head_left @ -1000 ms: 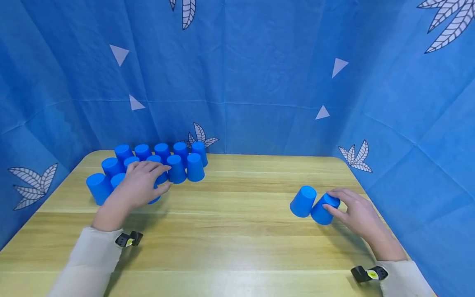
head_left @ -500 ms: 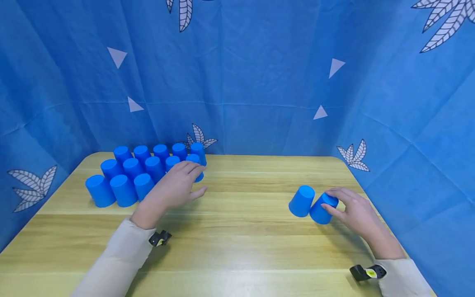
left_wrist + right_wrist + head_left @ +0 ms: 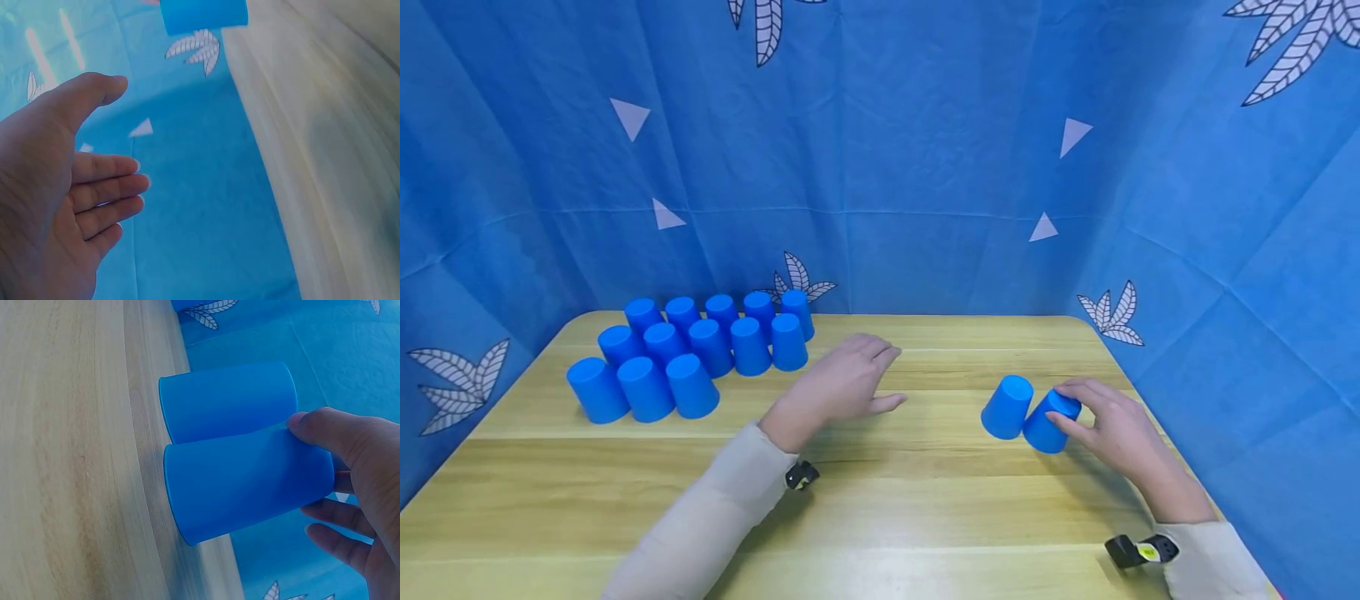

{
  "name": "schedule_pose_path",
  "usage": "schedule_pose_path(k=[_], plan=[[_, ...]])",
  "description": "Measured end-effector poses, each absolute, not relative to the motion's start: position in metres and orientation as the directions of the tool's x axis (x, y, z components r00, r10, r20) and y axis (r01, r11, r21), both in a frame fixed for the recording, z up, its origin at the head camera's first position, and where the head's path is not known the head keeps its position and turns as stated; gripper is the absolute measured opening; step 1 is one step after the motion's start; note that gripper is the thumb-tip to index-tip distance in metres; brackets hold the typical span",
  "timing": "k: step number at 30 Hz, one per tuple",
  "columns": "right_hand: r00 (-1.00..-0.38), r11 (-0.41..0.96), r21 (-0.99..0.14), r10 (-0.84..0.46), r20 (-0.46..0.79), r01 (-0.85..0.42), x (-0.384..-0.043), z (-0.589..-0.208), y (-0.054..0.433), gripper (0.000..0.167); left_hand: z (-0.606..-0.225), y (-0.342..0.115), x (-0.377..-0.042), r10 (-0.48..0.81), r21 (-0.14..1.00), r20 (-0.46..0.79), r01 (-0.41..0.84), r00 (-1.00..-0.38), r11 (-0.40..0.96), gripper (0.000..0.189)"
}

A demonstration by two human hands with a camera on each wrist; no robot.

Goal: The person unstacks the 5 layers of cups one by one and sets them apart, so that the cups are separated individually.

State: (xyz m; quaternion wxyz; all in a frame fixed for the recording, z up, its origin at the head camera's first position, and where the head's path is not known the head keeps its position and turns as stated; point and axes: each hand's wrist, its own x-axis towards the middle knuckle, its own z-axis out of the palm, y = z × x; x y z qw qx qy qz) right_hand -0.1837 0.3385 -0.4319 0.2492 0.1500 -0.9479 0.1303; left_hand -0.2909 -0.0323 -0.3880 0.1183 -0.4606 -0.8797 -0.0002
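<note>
My right hand [image 3: 1112,425] grips an upside-down blue plastic cup [image 3: 1047,429] near its base, thumb on one side and fingers on the other. Just left of it, a second upside-down blue cup [image 3: 1006,408] stands on the table; in the right wrist view this neighbouring cup [image 3: 228,400] lies right alongside the held cup [image 3: 244,487]. My left hand [image 3: 842,383] is over the middle of the table, holding nothing. Its thumb and fingers [image 3: 109,187] are extended and apart in the left wrist view, where part of a blue cup [image 3: 203,15] shows at the top.
Upside-down blue cups fill the table's left back in three rows, with a front-row cup [image 3: 692,387] nearest the left forearm. The wooden table [image 3: 887,517] is bounded at the back and sides by a blue patterned cloth [image 3: 925,150].
My left hand has moved right, away from the cup rows to mid-table, uncovering the front-row cups. The right hand keeps its grip on the cup in the same place.
</note>
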Motion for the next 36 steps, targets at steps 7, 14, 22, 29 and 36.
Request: schedule_pose_path(k=[7, 14, 22, 29, 36], plan=[[-0.834, 0.921, -0.174, -0.219, 0.506, -0.347, -0.184, -0.433, 0.34, 0.043, -0.392, 0.013, -0.288, 0.851, -0.166, 0.23, 0.843, -0.471, 0.511, 0.066], [-0.827, 0.919, -0.167, -0.228, 0.514, -0.358, -0.184, -0.432, 0.339, 0.042, -0.394, 0.053, -0.28, 0.867, -0.215, 0.224, 0.845, -0.445, 0.489, 0.06], [-0.821, 0.919, -0.156, -0.237, 0.519, -0.363, -0.184, -0.431, 0.338, 0.043, -0.398, 0.088, -0.282, 0.878, -0.243, 0.187, 0.845, -0.441, 0.476, 0.064], [-0.804, 0.908, -0.152, -0.255, 0.538, -0.389, -0.184, -0.433, 0.339, 0.042, -0.401, 0.113, -0.284, 0.88, -0.242, 0.15, 0.846, -0.451, 0.475, 0.064], [-0.808, 0.908, -0.163, -0.249, 0.534, -0.386, -0.184, -0.433, 0.339, 0.04, -0.406, 0.13, -0.283, 0.888, -0.251, 0.101, 0.852, -0.449, 0.46, 0.065]])
